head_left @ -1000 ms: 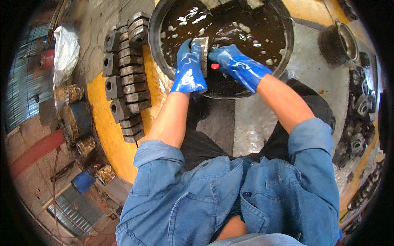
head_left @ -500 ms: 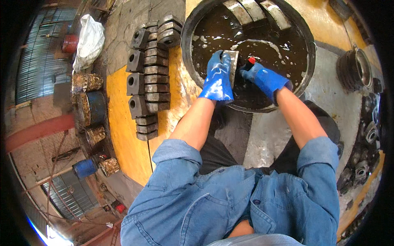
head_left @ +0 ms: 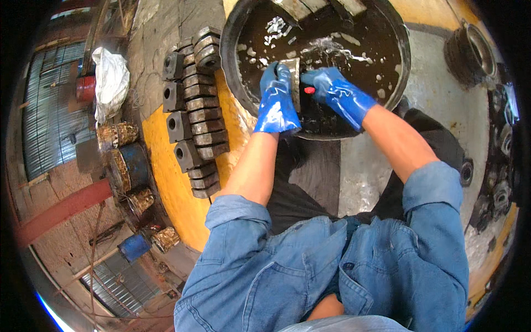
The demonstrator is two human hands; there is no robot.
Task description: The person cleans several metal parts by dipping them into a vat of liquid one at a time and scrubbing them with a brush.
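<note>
Both my hands wear blue rubber gloves and work over a round black tub (head_left: 228, 61) of dark brown liquid. My left hand (head_left: 278, 99) is closed around a grey metal block (head_left: 295, 83), holding it upright at the tub's near side. Just right of the block, my right hand (head_left: 337, 91) is closed on a tool with a red end (head_left: 309, 90). The rest of that tool is hidden by the glove and dark liquid, so its kind is unclear. Several similar metal blocks (head_left: 351, 6) rest at the tub's far edge.
Left of the tub, several metal blocks with holes (head_left: 178, 126) stand in rows on a yellow-painted floor (head_left: 160, 160). Stained drums (head_left: 130, 166) and a white sack (head_left: 110, 83) lie farther left. A metal ring part (head_left: 478, 52) and several dark parts (head_left: 500, 193) sit at right.
The view has shifted, so the tub appears farther left. My right hand and the red end have come closer to the block, and the liquid ripples more. The left hand keeps its hold.
</note>
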